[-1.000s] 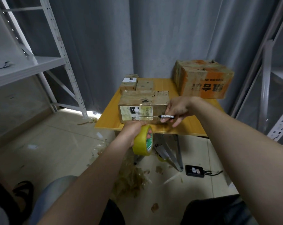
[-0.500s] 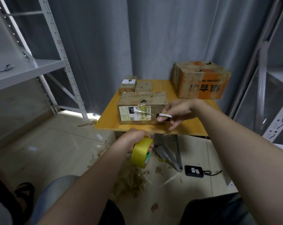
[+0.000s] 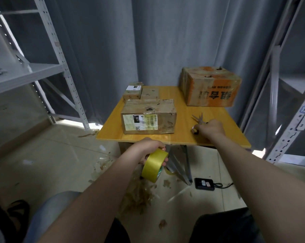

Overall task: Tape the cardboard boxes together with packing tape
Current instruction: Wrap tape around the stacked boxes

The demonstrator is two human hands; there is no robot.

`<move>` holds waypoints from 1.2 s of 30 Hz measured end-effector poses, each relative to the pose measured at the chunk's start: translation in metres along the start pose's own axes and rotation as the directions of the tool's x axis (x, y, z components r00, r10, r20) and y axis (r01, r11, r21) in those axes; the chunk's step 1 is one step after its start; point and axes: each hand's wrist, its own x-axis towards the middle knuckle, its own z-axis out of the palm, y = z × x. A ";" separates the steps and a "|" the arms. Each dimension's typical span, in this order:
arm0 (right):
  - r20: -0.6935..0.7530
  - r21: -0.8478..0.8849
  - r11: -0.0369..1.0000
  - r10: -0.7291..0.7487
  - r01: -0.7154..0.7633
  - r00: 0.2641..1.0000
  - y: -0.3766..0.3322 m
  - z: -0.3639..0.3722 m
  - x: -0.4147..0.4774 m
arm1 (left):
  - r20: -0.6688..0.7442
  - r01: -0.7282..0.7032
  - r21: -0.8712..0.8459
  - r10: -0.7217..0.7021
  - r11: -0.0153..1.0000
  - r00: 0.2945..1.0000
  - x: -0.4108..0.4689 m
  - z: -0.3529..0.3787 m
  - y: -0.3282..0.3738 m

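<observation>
A brown cardboard box (image 3: 148, 118) with a white shipping label stands near the front of the yellow table (image 3: 183, 135). Two small boxes (image 3: 141, 92) sit right behind it. My left hand (image 3: 148, 149) grips a yellow roll of packing tape (image 3: 154, 164) below the table's front edge. To the right of the box, my right hand (image 3: 209, 128) rests on the table and holds a pair of scissors (image 3: 199, 120), blades parted and pointing away from me.
A large orange-printed box (image 3: 209, 88) stands at the table's back right. Grey metal shelving rises at the left (image 3: 43, 71) and right (image 3: 288, 102). Tape scraps (image 3: 139, 192) and a black device with a cable (image 3: 205, 184) lie on the floor under the table.
My right hand moved from the box's front face rightward onto the table with the scissors. My left hand drew the tape roll down and away from the box.
</observation>
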 end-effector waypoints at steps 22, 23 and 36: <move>0.164 -0.626 0.298 -0.853 0.721 0.495 -0.147 0.077 -0.039 | 0.053 -0.029 0.131 0.022 0.991 0.998 0.010 -0.047 0.001; 0.158 -0.659 0.267 -0.865 0.704 0.476 -0.144 0.078 -0.041 | 0.073 -0.027 0.121 0.019 0.992 0.997 0.012 -0.046 0.002; 0.194 -0.727 0.167 -0.881 0.666 0.432 -0.139 0.086 -0.044 | 0.168 -0.022 0.101 0.005 0.995 0.986 0.019 -0.044 -0.006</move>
